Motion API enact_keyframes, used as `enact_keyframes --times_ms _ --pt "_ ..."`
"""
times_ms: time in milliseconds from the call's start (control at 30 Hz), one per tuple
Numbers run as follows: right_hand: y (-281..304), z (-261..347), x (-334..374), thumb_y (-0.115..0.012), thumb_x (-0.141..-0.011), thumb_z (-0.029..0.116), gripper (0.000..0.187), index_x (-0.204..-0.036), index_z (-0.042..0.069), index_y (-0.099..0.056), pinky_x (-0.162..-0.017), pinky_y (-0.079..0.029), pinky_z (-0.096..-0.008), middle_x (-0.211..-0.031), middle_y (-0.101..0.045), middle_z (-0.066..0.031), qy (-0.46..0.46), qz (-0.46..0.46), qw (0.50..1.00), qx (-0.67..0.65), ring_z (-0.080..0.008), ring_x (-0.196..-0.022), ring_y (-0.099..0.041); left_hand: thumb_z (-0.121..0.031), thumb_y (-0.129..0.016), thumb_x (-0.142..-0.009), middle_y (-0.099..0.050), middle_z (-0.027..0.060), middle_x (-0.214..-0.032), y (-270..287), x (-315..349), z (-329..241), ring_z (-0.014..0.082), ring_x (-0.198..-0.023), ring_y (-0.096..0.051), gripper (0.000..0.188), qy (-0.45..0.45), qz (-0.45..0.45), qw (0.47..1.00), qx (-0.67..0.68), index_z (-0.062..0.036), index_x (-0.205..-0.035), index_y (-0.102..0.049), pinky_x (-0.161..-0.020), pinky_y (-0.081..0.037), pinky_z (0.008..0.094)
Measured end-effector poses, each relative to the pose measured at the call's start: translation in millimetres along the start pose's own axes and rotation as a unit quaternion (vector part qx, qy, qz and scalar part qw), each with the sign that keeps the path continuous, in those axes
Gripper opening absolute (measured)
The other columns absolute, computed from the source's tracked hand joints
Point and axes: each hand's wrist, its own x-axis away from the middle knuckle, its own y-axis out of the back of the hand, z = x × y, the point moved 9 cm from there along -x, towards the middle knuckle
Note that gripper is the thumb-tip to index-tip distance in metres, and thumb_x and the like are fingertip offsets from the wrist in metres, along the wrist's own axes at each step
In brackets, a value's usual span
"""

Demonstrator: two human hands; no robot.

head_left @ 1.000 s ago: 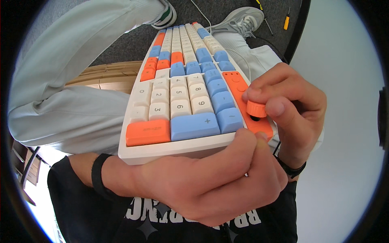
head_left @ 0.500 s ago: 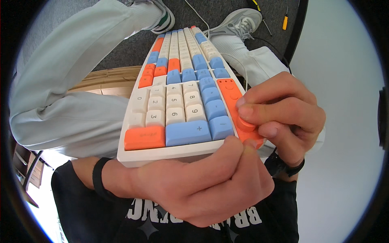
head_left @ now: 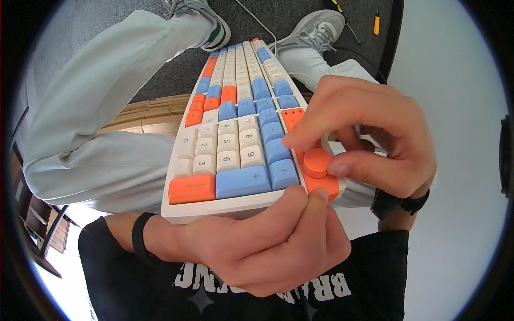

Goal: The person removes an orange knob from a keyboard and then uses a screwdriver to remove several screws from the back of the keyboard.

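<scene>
A white keyboard (head_left: 176, 155) with cream, blue and orange keys stretches away from me, its number-pad end nearest. An orange panel (head_left: 321, 186) runs along its right side and carries a round orange knob (head_left: 317, 162). My left hand (head_left: 273, 243) grips the near edge beside the panel's corner, thumb and finger pinched there. Over the panel is my right hand (head_left: 380, 134), thumb and index finger spread apart. Its thumb tip lies against or close beside the knob, and its index fingertip is by the blue keys at the panel's edge. Part of the panel is hidden under this hand.
My legs in pale trousers (head_left: 96, 144) flank the keyboard, with grey shoes (head_left: 316, 32) on dark carpet (head_left: 246, 27). A yellow-handled screwdriver (head_left: 377, 25) lies at the far right. A white cable (head_left: 259, 18) runs over the floor. A white surface (head_left: 455, 160) is at right.
My right hand's fingers have come off the knob and spread, with the index finger moving left and the knob now showing. The keyboard has shifted slightly; my left hand still grips its edge.
</scene>
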Motion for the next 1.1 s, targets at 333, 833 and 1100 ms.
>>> enact_keyframes --times_ms 333,833,1100 --pt "-3 18 -9 -0.081 -0.068 0.011 0.022 -0.086 0.003 -0.07 -0.044 -0.031 -0.0222 -0.076 -0.057 -0.0052 0.098 0.028 0.985 0.14 -0.0106 -0.056 -0.048 -0.019 -0.059 -0.067 -0.059 -0.002 -0.073 -1 -6 1 0.017 -0.084 -0.059 0.005 0.001 0.002 1.0 0.003 -0.016 -0.069 -0.056 -0.068 -0.051 0.0232" --pt "3 24 -6 -0.075 -0.073 0.014 0.018 -0.086 0.003 -0.072 -0.044 -0.03 -0.0264 -0.065 -0.054 -0.0029 0.143 -0.016 0.983 0.118 -0.0124 -0.054 -0.046 -0.02 -0.061 -0.065 -0.06 -0.0015 -0.075 -2 -6 3 0.0171 -0.084 -0.059 0.007 0.015 -0.009 1.0 -0.002 -0.0157 -0.071 -0.059 -0.067 -0.051 0.0234" --pt "19 14 -4 -0.069 -0.075 0.006 0.012 -0.086 0.002 -0.071 -0.045 -0.028 -0.0269 -0.064 -0.053 -0.0033 -0.013 -0.041 0.999 0.007 -0.0128 -0.051 -0.043 -0.017 -0.062 -0.062 -0.061 0.0 -0.08 -1 -9 6 0.0189 -0.086 -0.059 0.009 0.035 0.0 0.999 0.0 -0.0158 -0.071 -0.06 -0.066 -0.051 0.0239"
